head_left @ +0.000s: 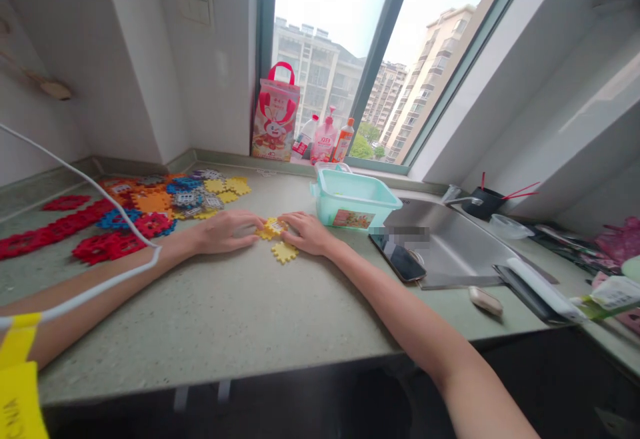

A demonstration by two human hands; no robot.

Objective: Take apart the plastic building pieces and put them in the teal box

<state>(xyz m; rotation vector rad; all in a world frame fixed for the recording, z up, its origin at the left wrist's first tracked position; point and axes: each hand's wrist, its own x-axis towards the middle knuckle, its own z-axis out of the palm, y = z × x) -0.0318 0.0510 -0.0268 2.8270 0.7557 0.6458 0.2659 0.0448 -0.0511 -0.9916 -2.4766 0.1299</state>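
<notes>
Left hand (229, 231): at the yellow pieces (273, 228), fingers' grip unclear!
Right hand (307, 232): likewise!
Red strip (55, 230): joined, left of the fingers!
Another yellow piece (285, 252): seemingly unjoined, just nearer than the fingers!

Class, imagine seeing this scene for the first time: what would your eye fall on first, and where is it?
Probably the bright, many-coloured heap of plastic pieces on the counter's left side. Next, perhaps, the left hand and right hand at the yellow pieces near the middle, then the mint-green tub beside the sink.
</notes>
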